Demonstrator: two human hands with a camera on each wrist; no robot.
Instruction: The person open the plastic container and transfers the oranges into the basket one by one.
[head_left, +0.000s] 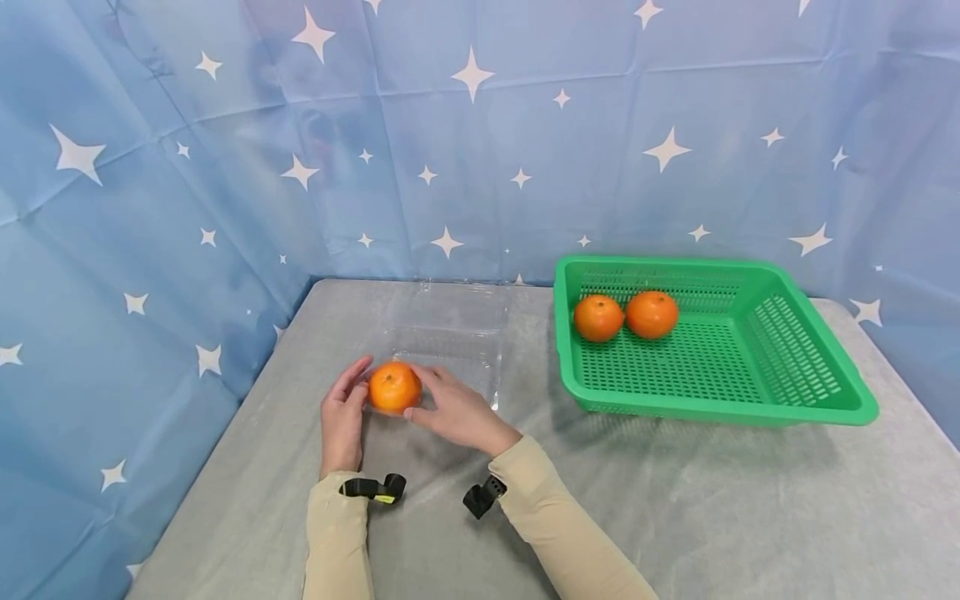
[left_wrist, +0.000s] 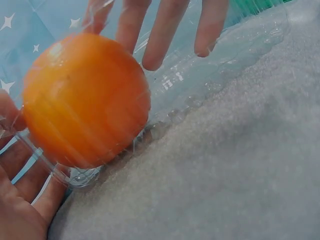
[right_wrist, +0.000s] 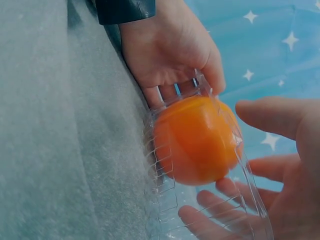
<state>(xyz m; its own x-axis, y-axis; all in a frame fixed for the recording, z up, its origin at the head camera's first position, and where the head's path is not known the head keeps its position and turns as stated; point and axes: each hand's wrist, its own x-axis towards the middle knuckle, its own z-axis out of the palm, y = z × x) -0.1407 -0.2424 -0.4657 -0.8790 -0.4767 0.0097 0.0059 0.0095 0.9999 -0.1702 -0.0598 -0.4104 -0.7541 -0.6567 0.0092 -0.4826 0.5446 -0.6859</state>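
An orange [head_left: 395, 387] sits inside the near left part of a clear plastic clamshell box [head_left: 480, 367], whose lid lies back towards the curtain. My left hand [head_left: 345, 417] holds the box's left side wall, thumb at the rim and fingers outside, as the right wrist view shows. To the right of the fruit is my right hand [head_left: 457, 410], its fingers spread and fairly straight. In the right wrist view its thumb [right_wrist: 270, 116] stands apart from the orange [right_wrist: 195, 142], while its fingertips are close to the fruit's lower side.
A green plastic basket [head_left: 720, 410] stands at the right, with two more oranges [head_left: 598, 318] in its left back corner. Grey cloth [head_left: 255, 483] covers the table. A blue curtain with white stars [head_left: 480, 167] hangs behind and along the left side.
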